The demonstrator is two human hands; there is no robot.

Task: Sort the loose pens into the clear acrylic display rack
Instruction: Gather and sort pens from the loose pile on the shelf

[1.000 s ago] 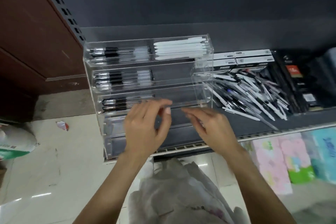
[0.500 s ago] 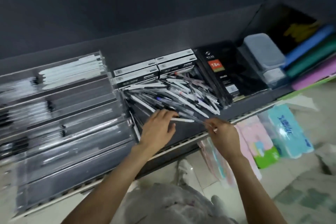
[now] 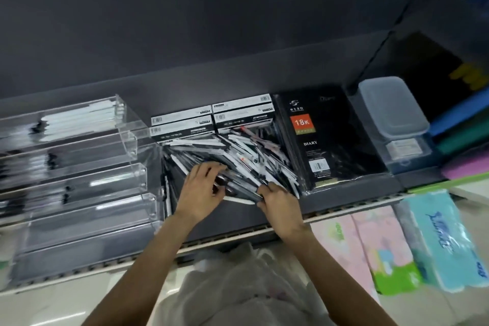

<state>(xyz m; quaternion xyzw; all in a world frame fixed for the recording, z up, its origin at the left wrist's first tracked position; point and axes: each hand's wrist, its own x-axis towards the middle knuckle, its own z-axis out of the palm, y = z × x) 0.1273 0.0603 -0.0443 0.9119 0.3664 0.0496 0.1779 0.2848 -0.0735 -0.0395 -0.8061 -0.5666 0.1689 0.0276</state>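
I'm over the heap of loose pens [image 3: 232, 156] now, lying on the dark shelf [image 3: 341, 201] just right of the clear acrylic rack [image 3: 87, 167]. My left hand [image 3: 197, 193] is down on the near-left part of the heap, fingers curled in among a few dark pens; it looks like a gather, though whether they are truly pinched I cannot tell through the blur. My right hand [image 3: 277, 201] is at the heap's near edge, fingers curled round the near ends of a small bunch of pens, a white one [image 3: 238, 199] poking out leftward beneath.

Progress, as I judge it: the rack's far tiers already hold rows of pens, white ones on the farthest, dark-ended ones below. The two nearest tiers look bare. The heap is still big, so most of the sorting is ahead. Behind it sit pen boxes [image 3: 211, 119]; a black diary [image 3: 330, 140] lies to the right.
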